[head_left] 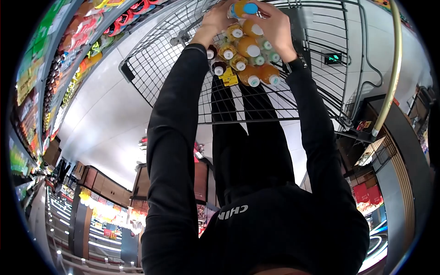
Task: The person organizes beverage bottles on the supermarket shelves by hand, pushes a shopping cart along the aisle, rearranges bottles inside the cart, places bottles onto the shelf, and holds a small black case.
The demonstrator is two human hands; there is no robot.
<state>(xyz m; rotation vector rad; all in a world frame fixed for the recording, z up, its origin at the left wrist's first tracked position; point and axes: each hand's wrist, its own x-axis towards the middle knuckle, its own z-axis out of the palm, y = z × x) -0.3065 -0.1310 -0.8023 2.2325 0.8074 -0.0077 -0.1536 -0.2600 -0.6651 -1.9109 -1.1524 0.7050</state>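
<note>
An orange drink bottle with a blue cap [250, 8] is held up over a shopping cart [156, 78], at the top edge of the view. My right hand [274, 28] is closed around its cap end, thumb and fingers on either side. My left hand [217, 19] presses against the bottle's other side, its fingertips partly cut off by the frame. Beneath both hands, several white-capped bottles stand close together in the cart: orange ones [248, 46], yellowish ones [227, 50], dark ones [218, 67] and clear ones with greenish caps [259, 60].
Yellow tags [229, 78] lie beside the bottles near the cart's wire edge. Shelves of colourful packaged goods [78, 41] run along the left. A pale yellow rail [393, 68] curves down at the right. My legs [252, 151] stand against the cart's near side.
</note>
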